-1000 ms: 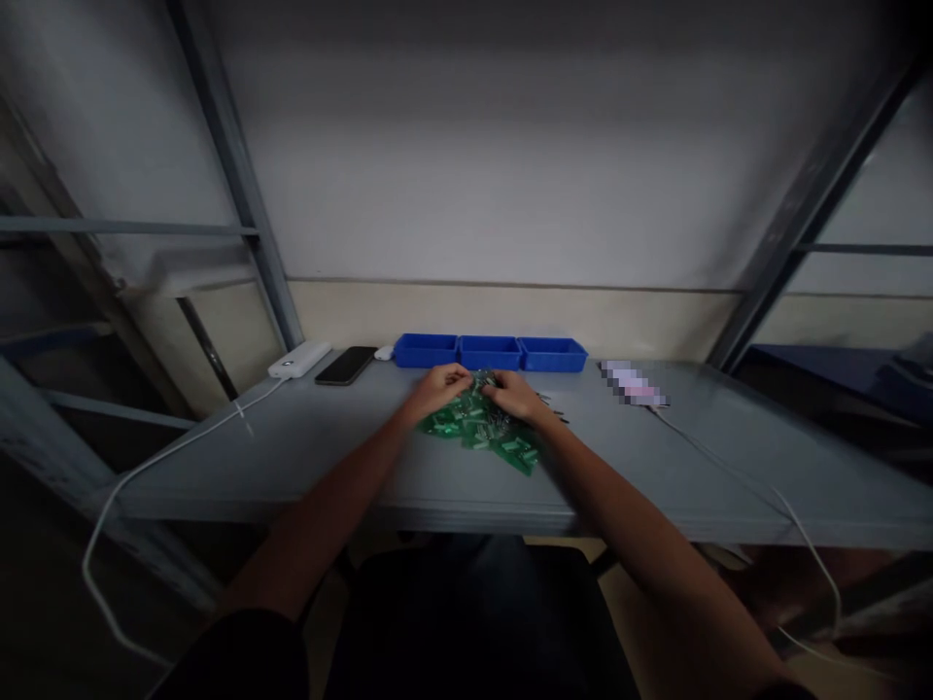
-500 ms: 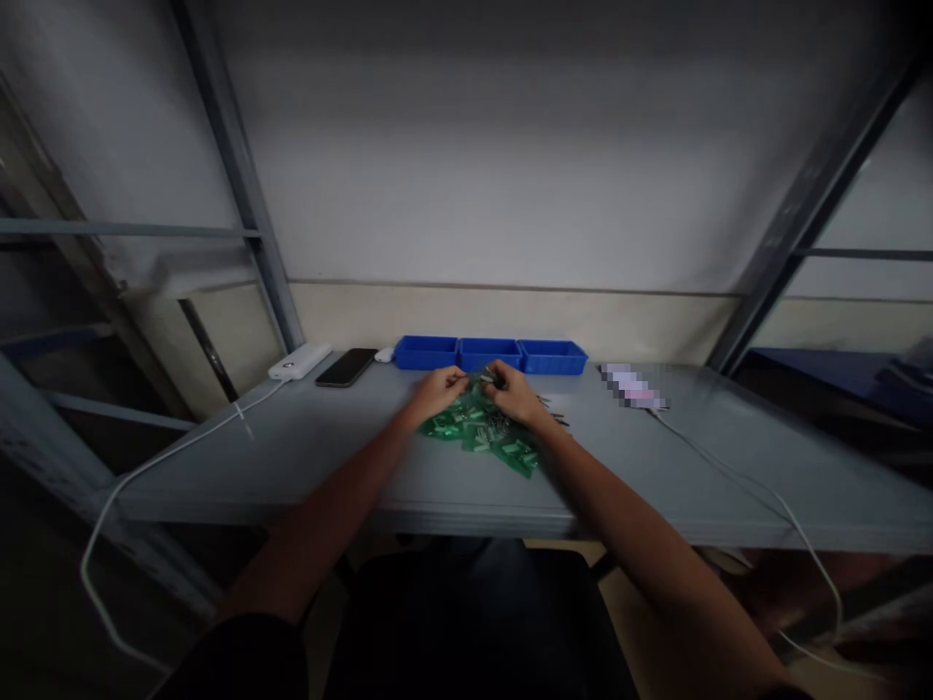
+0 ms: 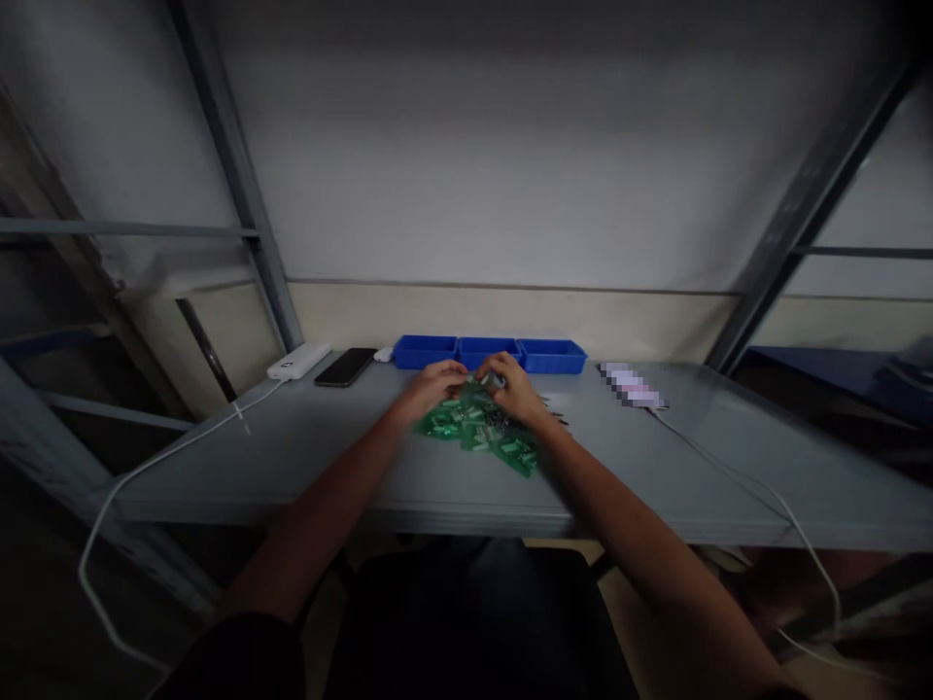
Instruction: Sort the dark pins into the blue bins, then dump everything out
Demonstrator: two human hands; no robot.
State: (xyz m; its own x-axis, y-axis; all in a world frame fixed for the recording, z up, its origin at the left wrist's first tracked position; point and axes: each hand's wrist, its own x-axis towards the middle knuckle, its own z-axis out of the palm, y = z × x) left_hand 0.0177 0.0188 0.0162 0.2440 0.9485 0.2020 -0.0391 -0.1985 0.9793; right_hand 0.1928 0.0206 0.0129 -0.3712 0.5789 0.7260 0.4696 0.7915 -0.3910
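On the grey table lie several green plastic bags (image 3: pixel 516 452) with small pale and metallic parts in or on them. At the far side of this pile, my left hand (image 3: pixel 435 382) has its fingers closed on the left edge of a green bag (image 3: pixel 472 386). From the right, my right hand (image 3: pixel 512 387) curls its fingers over the same bag, thumb and fingertips bent inward. The fingertips are dim and slightly blurred, so any small part between them is hidden. A few thin dark pointed pieces (image 3: pixel 560 419) stick out beside my right wrist.
Behind my hands stand three blue bins (image 3: pixel 552 358) in a row. A black phone (image 3: pixel 346 367) and a white power bank (image 3: pixel 298 361) with a cable lie at left. At right is a pixelated phone-like object (image 3: pixel 631 385) on a white cable. Metal posts frame the table (image 3: pixel 292 467).
My left hand has shifted slightly left and its fingers have come up a little. My right-hand fingers have lifted and arched more over the bag. The rest of the pile stays put.
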